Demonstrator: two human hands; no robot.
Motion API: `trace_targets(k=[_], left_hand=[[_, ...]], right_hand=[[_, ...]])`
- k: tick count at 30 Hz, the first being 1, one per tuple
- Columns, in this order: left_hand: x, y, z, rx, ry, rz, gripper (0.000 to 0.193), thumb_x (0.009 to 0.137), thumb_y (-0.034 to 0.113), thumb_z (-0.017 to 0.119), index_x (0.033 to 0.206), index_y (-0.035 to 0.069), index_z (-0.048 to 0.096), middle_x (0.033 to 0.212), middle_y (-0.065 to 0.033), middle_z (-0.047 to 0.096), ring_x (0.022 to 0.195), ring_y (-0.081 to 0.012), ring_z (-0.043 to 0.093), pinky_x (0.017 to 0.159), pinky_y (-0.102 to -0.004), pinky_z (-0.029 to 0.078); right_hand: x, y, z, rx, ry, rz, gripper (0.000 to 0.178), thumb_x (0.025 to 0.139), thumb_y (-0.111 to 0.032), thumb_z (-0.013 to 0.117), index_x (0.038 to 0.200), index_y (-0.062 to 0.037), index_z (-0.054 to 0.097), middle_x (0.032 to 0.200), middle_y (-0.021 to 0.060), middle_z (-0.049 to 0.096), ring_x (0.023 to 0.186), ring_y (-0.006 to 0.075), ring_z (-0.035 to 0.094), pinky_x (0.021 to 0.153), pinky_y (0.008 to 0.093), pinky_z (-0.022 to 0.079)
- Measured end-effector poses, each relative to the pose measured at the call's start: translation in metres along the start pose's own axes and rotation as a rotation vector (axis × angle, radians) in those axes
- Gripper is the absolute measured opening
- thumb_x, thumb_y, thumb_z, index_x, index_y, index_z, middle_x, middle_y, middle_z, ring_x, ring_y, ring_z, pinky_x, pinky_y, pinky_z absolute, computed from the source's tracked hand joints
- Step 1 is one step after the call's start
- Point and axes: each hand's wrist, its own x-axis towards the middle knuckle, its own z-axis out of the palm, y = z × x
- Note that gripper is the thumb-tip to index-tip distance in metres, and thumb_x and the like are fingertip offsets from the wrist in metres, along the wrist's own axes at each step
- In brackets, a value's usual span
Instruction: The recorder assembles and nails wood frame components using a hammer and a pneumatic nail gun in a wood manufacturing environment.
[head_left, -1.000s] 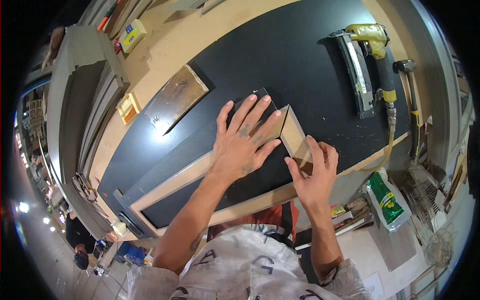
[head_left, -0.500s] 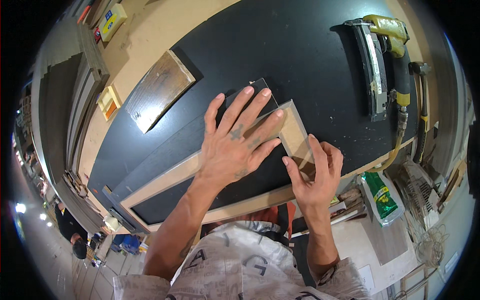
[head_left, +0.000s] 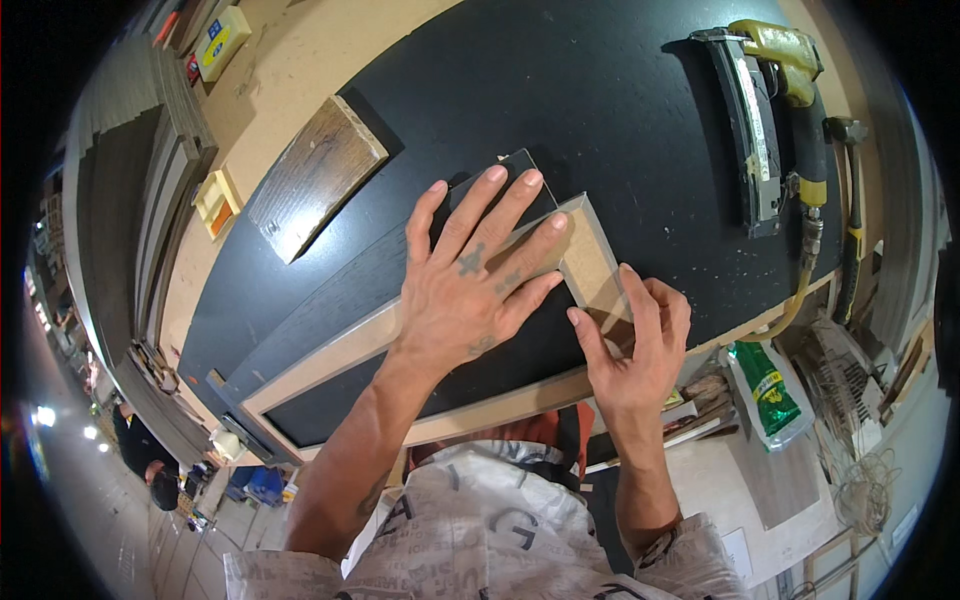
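My left hand (head_left: 465, 270) lies flat with spread fingers over the far bar of a rectangular light-wood frame (head_left: 595, 262). Its fingertips reach onto a dark strip (head_left: 345, 285) that runs along the frame's outer far side. At the frame's right end, my right hand (head_left: 640, 350) has its thumb on the inner side of the short bar and its fingers on the outer side, gripping it. The frame rests on a black board (head_left: 620, 90), which shows through its opening. My left hand hides part of the far bar and the strip.
A varnished wood block (head_left: 318, 180) sits at the far left of the board. On the right lie a yellow-and-black nail gun (head_left: 800, 70) with its hose and a hammer (head_left: 852, 190). A small yellow tray (head_left: 213, 205) stands near stacked panels (head_left: 140, 180). A green packet (head_left: 770, 395) lies below the table edge.
Both hands keep nearly the same hold on the frame and strip. Everything else lies as before, apart from a slight shift of the view.
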Motion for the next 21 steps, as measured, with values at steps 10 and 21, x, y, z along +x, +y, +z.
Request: trace_targets(k=[10,21], left_hand=[[0.003,0.0,-0.001,0.026,0.0,0.011,0.049,0.085,0.04,0.075,0.132,0.03,0.066,0.152,-0.0059,0.049,0.143,-0.0263,0.039,0.119,-0.0496,0.021],[0.007,0.005,-0.003,0.139,-0.029,0.07,0.037,0.098,0.05,0.055,0.131,0.037,0.067,0.153,-0.0073,0.046,0.144,-0.0293,0.037,0.118,-0.0533,0.02]], right_hand=[[0.003,0.002,-0.002,-0.007,0.002,-0.037,0.059,0.076,-0.021,0.087,0.128,-0.0043,0.063,0.108,0.0117,0.057,0.092,0.025,0.053,0.08,0.0397,0.041],[0.021,0.006,-0.026,-0.095,-0.086,-0.108,0.048,0.079,-0.022,0.083,0.122,-0.0065,0.066,0.111,0.0116,0.057,0.098,0.0271,0.055,0.084,0.0415,0.041]])
